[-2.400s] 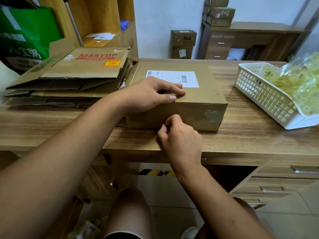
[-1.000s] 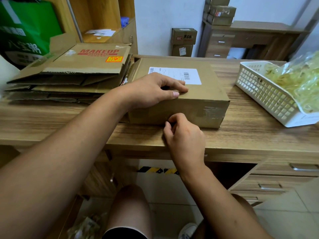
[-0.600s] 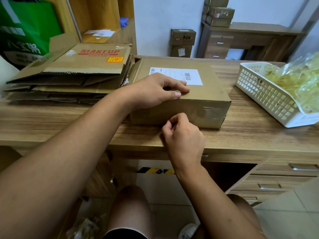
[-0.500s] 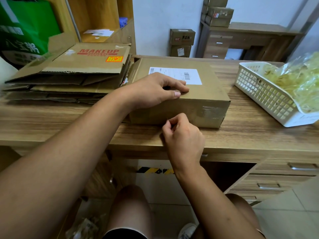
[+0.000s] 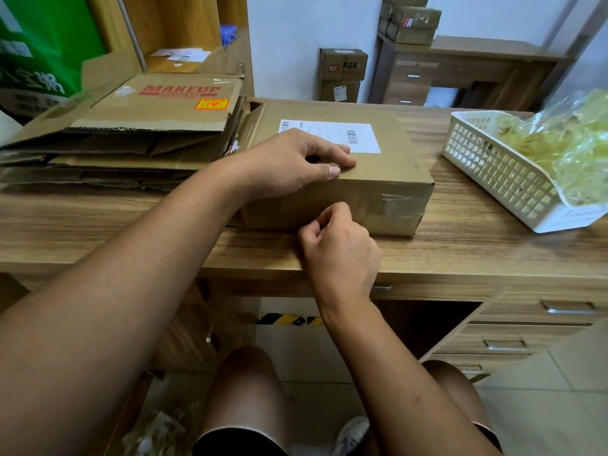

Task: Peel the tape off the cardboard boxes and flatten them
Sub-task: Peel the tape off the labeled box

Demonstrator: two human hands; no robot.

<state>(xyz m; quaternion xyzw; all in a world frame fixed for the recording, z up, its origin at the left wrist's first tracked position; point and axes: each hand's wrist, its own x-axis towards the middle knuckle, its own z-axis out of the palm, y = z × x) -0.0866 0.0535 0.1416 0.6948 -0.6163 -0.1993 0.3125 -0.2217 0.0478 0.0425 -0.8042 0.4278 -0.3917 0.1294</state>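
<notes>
A closed brown cardboard box with a white shipping label lies on the wooden desk. Shiny clear tape runs along its front face. My left hand rests on the box top, thumb along the front top edge, pressing it down. My right hand is curled at the lower front face, thumb and forefinger pinched together at the tape line; the tape end between them is too small to make out. A stack of flattened boxes, the top one marked MAKEUP, lies to the left and touches the box.
A white mesh basket with a bag of crumpled yellowish tape stands at the right. A green bag and shelves are at the back left. Taped boxes stand by the far wall. Drawers are below right, my knees underneath.
My right hand has kept picking at the same spot on the front face, shifting only slightly. The left hand and box have stayed in place.
</notes>
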